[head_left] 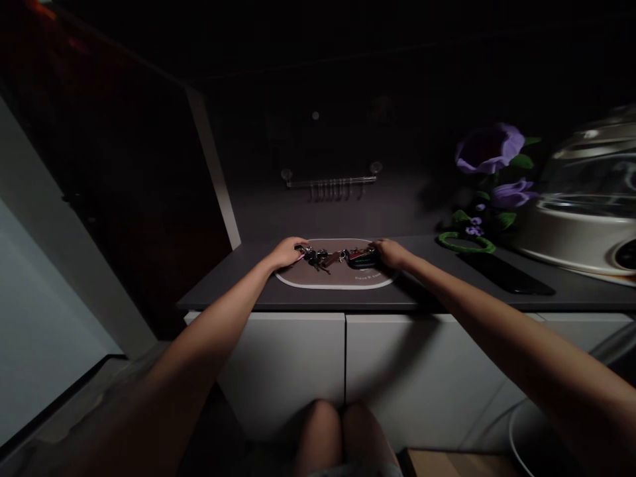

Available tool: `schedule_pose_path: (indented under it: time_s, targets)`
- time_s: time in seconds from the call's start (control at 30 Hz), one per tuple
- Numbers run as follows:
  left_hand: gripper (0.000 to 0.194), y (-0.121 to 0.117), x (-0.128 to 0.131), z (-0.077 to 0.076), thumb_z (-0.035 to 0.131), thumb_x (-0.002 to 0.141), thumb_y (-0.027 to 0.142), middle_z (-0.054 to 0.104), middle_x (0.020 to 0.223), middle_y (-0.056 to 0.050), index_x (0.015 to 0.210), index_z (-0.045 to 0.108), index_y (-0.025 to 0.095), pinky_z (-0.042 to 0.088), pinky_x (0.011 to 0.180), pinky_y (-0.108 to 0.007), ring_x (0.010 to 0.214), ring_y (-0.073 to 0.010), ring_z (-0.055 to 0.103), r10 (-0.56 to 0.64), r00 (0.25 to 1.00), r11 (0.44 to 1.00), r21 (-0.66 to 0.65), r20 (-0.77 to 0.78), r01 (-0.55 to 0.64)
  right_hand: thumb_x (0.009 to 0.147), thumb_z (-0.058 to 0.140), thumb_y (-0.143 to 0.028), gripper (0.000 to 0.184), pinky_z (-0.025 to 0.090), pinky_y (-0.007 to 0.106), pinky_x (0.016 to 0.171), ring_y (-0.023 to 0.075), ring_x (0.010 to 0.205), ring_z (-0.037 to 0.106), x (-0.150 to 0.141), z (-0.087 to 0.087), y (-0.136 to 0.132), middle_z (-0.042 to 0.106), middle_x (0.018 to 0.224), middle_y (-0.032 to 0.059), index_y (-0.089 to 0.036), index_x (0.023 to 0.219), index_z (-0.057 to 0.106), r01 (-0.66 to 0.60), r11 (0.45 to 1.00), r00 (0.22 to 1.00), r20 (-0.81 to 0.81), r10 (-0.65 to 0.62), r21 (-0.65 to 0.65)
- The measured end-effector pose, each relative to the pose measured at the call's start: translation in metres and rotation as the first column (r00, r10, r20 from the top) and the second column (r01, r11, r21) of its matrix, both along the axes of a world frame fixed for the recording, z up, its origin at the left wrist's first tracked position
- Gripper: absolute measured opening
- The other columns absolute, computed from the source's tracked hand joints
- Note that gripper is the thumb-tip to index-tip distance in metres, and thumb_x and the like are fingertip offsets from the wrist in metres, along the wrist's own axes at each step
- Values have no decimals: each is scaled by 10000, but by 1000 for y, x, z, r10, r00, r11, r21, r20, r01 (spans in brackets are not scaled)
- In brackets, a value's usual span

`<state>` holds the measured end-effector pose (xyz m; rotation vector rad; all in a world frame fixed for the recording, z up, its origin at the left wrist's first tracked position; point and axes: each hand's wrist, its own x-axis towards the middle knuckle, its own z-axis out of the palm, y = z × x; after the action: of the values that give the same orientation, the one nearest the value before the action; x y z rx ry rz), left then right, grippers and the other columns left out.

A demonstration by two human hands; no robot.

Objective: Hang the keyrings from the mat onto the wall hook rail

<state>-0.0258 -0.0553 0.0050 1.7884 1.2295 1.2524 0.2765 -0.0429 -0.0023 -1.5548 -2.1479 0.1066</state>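
On the countertop lies a brown oval mat [338, 279] with a pale rim and some light lettering. Across it stretches a row of keys [322, 257] with metal rings and small tags. My left hand [288, 252] is closed at the row's left end, its fingertips on a dark piece of the bunch. At the right end, a dark case-like object [362, 261] with red on it rests on the mat. My right hand [389, 253] has its fingers bent together against that end; what they pinch is hard to see in the dim light.
A clear rail with several hooks [332, 181] is fixed to the wall behind. To the right are purple artificial flowers [491, 156], a green ring [467, 243], a flat black phone-like slab [507, 273] and a large cream appliance [586, 225]. White cabinet doors [293, 358] stand below.
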Motion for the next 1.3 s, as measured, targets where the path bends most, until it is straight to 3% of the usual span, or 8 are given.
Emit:
schedule_pose_path:
  time_s: [0.17,0.27,0.33,0.43,0.57,0.77,1.2,1.3]
  targets:
    - [206,-18,2,20,667,549,102,627,751,-35,740,638,173,444,693,-243,691,-138,581,-89,995,995,39,-41,90,616,588,-81,270,343,348,916,249,1000,515,-25,33,-16,598,1013,131,-151,871,646,-56,986,996,-66,67,156]
    - [178,-28,6,29,697,600,282,547,559,-8,622,570,161,414,537,-226,509,-98,506,-211,976,976,-36,48,213,675,610,-233,128,426,312,757,189,795,558,-54,47,-34,628,817,71,-167,780,639,-263,965,902,-356,245,-2]
    - [357,-33,9,28,634,650,454,415,419,19,517,475,164,352,451,-223,395,-75,403,-274,942,940,-154,193,305,735,531,-451,313,425,259,565,139,596,527,-73,48,-45,610,674,58,-149,726,613,-487,845,769,-567,296,-219]
    - [535,-37,13,17,452,677,643,239,340,45,430,324,186,273,401,-224,329,-63,292,-296,857,863,-267,421,430,733,218,-709,656,292,203,384,80,389,366,-90,35,-58,426,406,14,-158,492,480,-704,629,584,-774,246,-332]
    - [603,-37,15,-8,286,638,754,188,325,45,406,243,200,199,367,-226,299,-53,214,-276,794,776,-362,542,516,692,55,-753,662,177,190,333,55,324,194,-94,9,-61,202,341,-43,-198,388,250,-796,507,441,-891,110,-331]
    - [616,-39,13,-24,261,629,777,182,308,40,399,221,207,166,351,-218,296,-55,194,-240,751,822,-283,614,494,674,25,-764,636,137,194,332,51,322,125,-87,-8,-58,144,344,-54,-208,391,153,-828,513,293,-955,50,-227]
    - [606,-38,14,-22,300,676,731,161,315,54,418,181,195,128,340,-198,287,-40,168,-238,749,819,-287,618,497,677,97,-771,644,123,193,333,51,313,139,-92,-5,-58,143,338,-54,-202,385,173,-817,526,284,-959,10,-236]
    - [564,-35,14,-15,373,725,651,187,329,66,441,259,178,122,343,-187,290,-35,166,-290,776,831,-255,560,495,689,172,-759,638,131,190,333,49,313,183,-98,-2,-53,193,349,-53,-191,405,235,-790,564,301,-954,17,-239]
